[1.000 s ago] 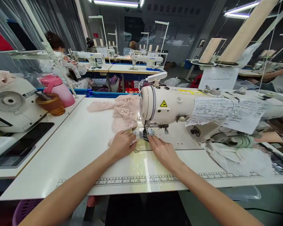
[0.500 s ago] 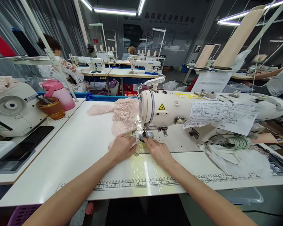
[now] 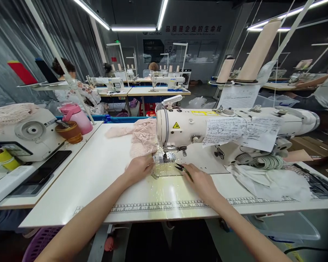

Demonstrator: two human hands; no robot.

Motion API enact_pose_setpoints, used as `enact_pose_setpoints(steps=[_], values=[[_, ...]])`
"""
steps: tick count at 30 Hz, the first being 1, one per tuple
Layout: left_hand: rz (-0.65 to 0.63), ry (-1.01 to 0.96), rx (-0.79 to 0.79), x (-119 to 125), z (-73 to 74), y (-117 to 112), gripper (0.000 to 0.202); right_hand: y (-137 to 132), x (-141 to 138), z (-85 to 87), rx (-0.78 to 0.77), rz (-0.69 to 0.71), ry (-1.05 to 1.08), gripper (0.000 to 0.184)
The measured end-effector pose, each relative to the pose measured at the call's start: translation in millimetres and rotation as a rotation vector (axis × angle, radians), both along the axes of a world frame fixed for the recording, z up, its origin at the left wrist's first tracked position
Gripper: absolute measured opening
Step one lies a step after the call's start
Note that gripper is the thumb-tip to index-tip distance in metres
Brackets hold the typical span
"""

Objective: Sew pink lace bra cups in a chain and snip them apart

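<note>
A cream sewing machine (image 3: pixel 196 127) stands on the white table (image 3: pixel 104 171). Pink lace fabric (image 3: pixel 142 136) lies bunched to the left of its needle (image 3: pixel 165 154). My left hand (image 3: pixel 138 168) rests on the near edge of the lace beside the presser foot, fingers curled down on the cloth. My right hand (image 3: pixel 200 182) sits just right of the needle plate, closed on small black thread snips (image 3: pixel 182 168) whose tips point toward the needle.
A second machine (image 3: pixel 27 133), a pink bottle (image 3: pixel 76 116), a brown cup (image 3: pixel 69 131) and a black phone (image 3: pixel 46 169) stand at left. Papers (image 3: pixel 237 131) hang on the machine arm; white cloth (image 3: pixel 273 180) and cord lie at right. Other people work at tables behind.
My right hand drew back from the needle toward the right and now holds black snips. The camera view lifted slightly. My left hand stayed on the lace.
</note>
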State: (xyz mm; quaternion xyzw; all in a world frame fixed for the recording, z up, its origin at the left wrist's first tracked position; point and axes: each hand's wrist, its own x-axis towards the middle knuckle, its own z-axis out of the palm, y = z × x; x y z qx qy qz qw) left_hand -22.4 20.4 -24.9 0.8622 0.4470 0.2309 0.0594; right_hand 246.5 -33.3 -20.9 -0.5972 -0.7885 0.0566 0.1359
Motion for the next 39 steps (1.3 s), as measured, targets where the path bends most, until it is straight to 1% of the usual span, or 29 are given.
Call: enact_pose_setpoints(steps=[2, 4, 6, 8, 9, 10, 11, 12, 14, 16, 18, 19, 20, 21, 22, 23, 24, 26, 28, 30, 31, 32, 34, 35, 36, 37, 39], values=[[0.046, -0.101, -0.033, 0.2, 11.5, -2.0, 0.039, -12.4, 14.6, 3.5, -0.121, -0.036, 0.35, 0.045], [0.08, -0.2, -0.054, -0.5, 30.3, -7.7, 0.045, -25.6, 25.3, 7.2, -0.224, -0.067, 0.666, 0.048], [0.093, -0.282, -0.054, -3.4, 53.1, -20.6, 0.047, -38.4, 30.5, 10.5, -0.261, -0.08, 0.804, 0.048], [0.084, -0.398, -0.039, -8.8, 72.7, -44.3, 0.045, -48.9, 28.2, 13.3, -0.258, -0.077, 0.876, 0.044], [0.064, -0.527, -0.031, -12.0, 78.7, -60.6, 0.043, -52.8, 23.7, 14.8, -0.245, -0.068, 0.906, 0.042], [0.072, -0.665, -0.03, -15.3, 81.3, -79.5, 0.042, -55.7, 16.8, 16.3, -0.224, -0.054, 0.936, 0.04], [0.099, -0.817, -0.04, -18.5, 80.4, -100.4, 0.041, -57.6, 7.5, 18.1, -0.2, -0.032, 0.966, 0.038], [0.136, -0.982, -0.073, -21.2, 76.1, -122.7, 0.041, -58.7, -4.1, 19.9, -0.181, 0.006, 0.995, 0.038], [0.228, -1.304, -0.197, -24.9, 60.5, -168.2, 0.044, -59.2, -33.3, 22.7, -0.18, 0.138, 1.051, 0.043], [0.368, -1.52, -0.338, -26.9, 40.9, -210.3, 0.044, -60.5, -68.1, 21.7, -0.259, 0.348, 1.079, 0.053], [0.52, -1.653, -0.447, -28.9, 22.6, -245.1, 0.045, -65.7, -103.5, 14.5, -0.393, 0.589, 1.059, 0.06], [0.584, -1.709, -0.477, -30.5, 14.6, -259.2, 0.046, -70.2, -119.7, 8.9, -0.452, 0.689, 1.033, 0.059], [0.633, -1.764, -0.488, -32.7, 7.2, -271.2, 0.047, -75.5, -133.8, 2.4, -0.498, 0.766, 1.003, 0.052], [0.668, -1.821, -0.48, -35.3, 0.7, -281.1, 0.048, -81.1, -145.6, -4.2, -0.532, 0.815, 0.975, 0.041], [0.69, -1.877, -0.46, -38.2, -5.2, -289.1, 0.049, -86.2, -154.9, -10.3, -0.563, 0.83, 0.947, 0.028], [0.702, -1.929, -0.436, -41.0, -10.4, -295.6, 0.05, -90.2, -161.7, -15.4, -0.599, 0.818, 0.918, 0.017], [0.705, -1.975, -0.423, -43.2, -14.9, -300.4, 0.052, -93.0, -166.6, -19.0, -0.638, 0.788, 0.894, 0.015], [0.68, -2.053, -0.447, -44.5, -21.9, -306.1, 0.057, -94.5, -171.8, -21.2, -0.707, 0.715, 0.864, 0.023], [0.641, -2.105, -0.515, -40.6, -26.9, -307.2, 0.066, -93.0, -173.4, -18.0, -0.729, 0.65, 0.868, 0.024], [0.637, -2.083, -0.563, -33.3, -30.5, -304.8, 0.067, -91.1, -173.0, -13.0, -0.709, 0.597, 0.868, 0.023], [0.664, -2.044, -0.569, -29.4, -31.8, -302.7, 0.066, -90.4, -172.1, -10.7, -0.693, 0.574, 0.854, 0.024], [0.719, -2.003, -0.563, -26.0, -32.6, -300.2, 0.065, -89.9, -170.8, -8.9, -0.673, 0.556, 0.832, 0.025], [0.885, -1.975, -0.543, -21.4, -32.6, -294.9, 0.057, -88.8, -167.1, -6.5, -0.626, 0.533, 0.781, 0.029], [0.955, -1.999, -0.544, -20.5, -31.6, -292.6, 0.05, -88.0, -164.8, -5.6, -0.601, 0.522, 0.765, 0.032], [0.991, -2.041, -0.557, -20.4, -30.0, -290.8, 0.045, -86.6, -162.3, -4.7, -0.58, 0.508, 0.755, 0.034], [0.987, -2.088, -0.586, -20.8, -27.8, -289.5, 0.044, -84.7, -159.9, -3.8, -0.563, 0.49, 0.752, 0.037], [0.884, -2.163, -0.658, -22.6, -22.5, -288.9, 0.047, -79.1, -155.6, -2.3, -0.556, 0.453, 0.764, 0.042]])
